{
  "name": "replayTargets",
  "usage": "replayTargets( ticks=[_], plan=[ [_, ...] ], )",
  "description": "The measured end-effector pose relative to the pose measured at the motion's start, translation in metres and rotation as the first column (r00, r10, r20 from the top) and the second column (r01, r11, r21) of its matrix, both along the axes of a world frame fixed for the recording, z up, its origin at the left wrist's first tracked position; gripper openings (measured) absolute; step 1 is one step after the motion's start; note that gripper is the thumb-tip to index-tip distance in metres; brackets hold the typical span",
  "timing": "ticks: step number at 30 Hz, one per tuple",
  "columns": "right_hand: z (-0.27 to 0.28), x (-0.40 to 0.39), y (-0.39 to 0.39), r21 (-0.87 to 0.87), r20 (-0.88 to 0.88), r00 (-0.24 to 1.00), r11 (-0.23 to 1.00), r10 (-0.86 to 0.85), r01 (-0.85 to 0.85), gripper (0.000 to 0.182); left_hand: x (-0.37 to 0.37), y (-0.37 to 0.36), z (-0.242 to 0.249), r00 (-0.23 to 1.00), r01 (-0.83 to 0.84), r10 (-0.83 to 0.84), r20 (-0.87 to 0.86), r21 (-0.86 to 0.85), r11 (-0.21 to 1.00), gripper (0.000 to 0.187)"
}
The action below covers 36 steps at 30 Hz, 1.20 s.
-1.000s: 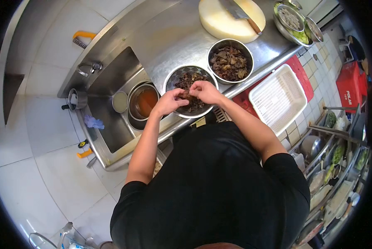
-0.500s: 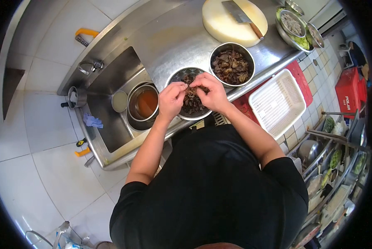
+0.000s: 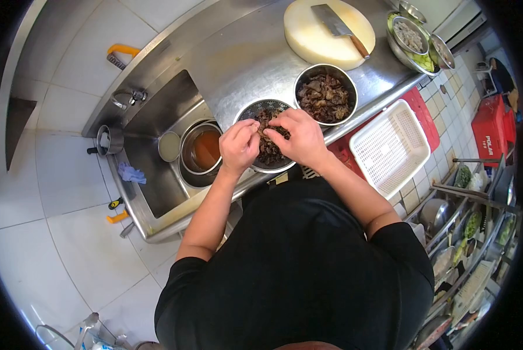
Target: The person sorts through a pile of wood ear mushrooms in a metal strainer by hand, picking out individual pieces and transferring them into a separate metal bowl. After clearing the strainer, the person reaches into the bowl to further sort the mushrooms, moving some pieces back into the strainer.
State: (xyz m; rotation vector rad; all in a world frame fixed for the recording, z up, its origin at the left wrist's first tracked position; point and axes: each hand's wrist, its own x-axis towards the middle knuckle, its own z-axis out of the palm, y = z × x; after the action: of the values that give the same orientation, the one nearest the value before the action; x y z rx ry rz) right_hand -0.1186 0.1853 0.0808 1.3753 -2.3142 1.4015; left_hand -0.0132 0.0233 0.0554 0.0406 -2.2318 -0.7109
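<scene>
Over a perforated steel colander [image 3: 241,111] of dark brown, crinkled pieces [image 3: 268,153] that look like soaked mushrooms, both hands work close together. My left hand [image 3: 239,143] is closed in a pinch at the colander's left side; what its fingertips hold is too small to make out. My right hand [image 3: 301,137] reaches in from the right, its thumb and fingers bent together just above the pieces. Its grip is also hidden. Beside it, at the upper right, a steel pot [image 3: 355,87] holds larger brown mushroom-like pieces [image 3: 325,97].
A cleaver [image 3: 335,24] lies on a round cutting board [image 3: 299,35] at the back. Left is a sink [image 3: 156,189] with a pot of orange-brown liquid [image 3: 206,149] and a small bowl [image 3: 169,146]. A white basket [image 3: 384,153] stands low right; filled bowls [image 3: 410,38] sit far right.
My hands have separated slightly at the fingertips, and the right hand has shifted a little lower. The colander and pot look unmoved apart from a small camera shift.
</scene>
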Motion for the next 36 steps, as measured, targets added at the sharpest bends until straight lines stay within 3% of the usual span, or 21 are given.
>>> replayTargets(
  ticks=[2,4,8,10,11,13,14,15,17,20,24,32,35,36],
  plan=[
    [-0.004,0.002,-0.004,-0.034,-0.016,1.0,0.999,-0.025,0.025,0.019,0.0,0.003,-0.003,1.0,-0.025,0.025,-0.016,0.019,1.0,0.018],
    [0.0,0.01,-0.007,0.03,0.29,0.957,0.999,-0.031,0.023,0.021,-0.002,0.007,-0.006,0.998,-0.045,0.048,-0.05,0.058,0.997,0.017],
    [-0.012,0.01,-0.011,0.008,0.738,0.675,1.0,0.003,-0.013,0.019,-0.002,0.017,-0.018,0.997,-0.076,0.077,-0.008,0.136,0.988,0.016],
    [-0.009,0.006,-0.009,0.056,0.719,0.695,0.998,-0.015,-0.037,0.018,-0.003,0.021,-0.024,0.999,-0.029,0.025,0.026,0.192,0.981,0.018],
    [-0.009,0.003,-0.007,0.08,0.708,0.706,0.996,-0.022,-0.049,0.017,0.0,0.024,-0.025,0.995,0.026,-0.065,0.072,0.447,0.894,0.018],
    [-0.01,-0.002,-0.003,0.066,0.536,0.843,0.994,0.04,-0.089,0.016,0.004,0.031,-0.022,0.961,0.069,-0.262,0.085,0.846,0.529,0.018],
    [-0.011,-0.005,0.0,0.065,0.439,0.896,0.992,0.071,-0.11,0.016,0.002,0.027,-0.02,0.951,0.071,-0.306,0.05,0.926,0.371,0.02],
    [-0.015,-0.007,0.001,0.053,0.372,0.92,0.987,0.123,-0.153,0.016,0.002,0.02,-0.019,0.944,-0.034,-0.307,0.12,0.962,0.271,0.022],
    [-0.025,-0.011,0.003,0.036,0.233,0.946,0.97,0.225,-0.239,0.016,0.001,0.007,-0.015,0.822,-0.2,-0.47,0.321,0.936,0.29,0.021],
    [-0.025,-0.008,0.004,0.104,0.189,0.957,0.965,0.219,-0.242,0.016,0.003,0.002,-0.026,0.786,-0.206,-0.539,0.302,0.951,0.231,0.021],
    [-0.033,0.004,0.001,0.201,0.029,0.994,0.974,0.105,-0.108,0.017,0.001,0.013,-0.032,0.849,-0.239,-0.406,0.338,0.931,0.275,0.022],
    [-0.032,0.015,-0.008,0.151,-0.16,0.982,0.981,-0.097,0.121,0.015,-0.005,0.035,-0.026,0.948,-0.186,-0.171,0.268,0.905,0.383,0.022],
    [-0.032,0.009,-0.01,0.127,-0.158,0.984,0.986,-0.086,0.107,0.014,-0.004,0.033,-0.011,0.889,-0.255,-0.066,0.452,0.611,0.749,0.022],
    [-0.032,0.007,-0.009,0.115,-0.146,0.986,0.988,-0.082,0.099,0.013,-0.003,0.034,-0.001,0.881,-0.257,-0.079,0.467,0.611,0.749,0.022]
  ],
)
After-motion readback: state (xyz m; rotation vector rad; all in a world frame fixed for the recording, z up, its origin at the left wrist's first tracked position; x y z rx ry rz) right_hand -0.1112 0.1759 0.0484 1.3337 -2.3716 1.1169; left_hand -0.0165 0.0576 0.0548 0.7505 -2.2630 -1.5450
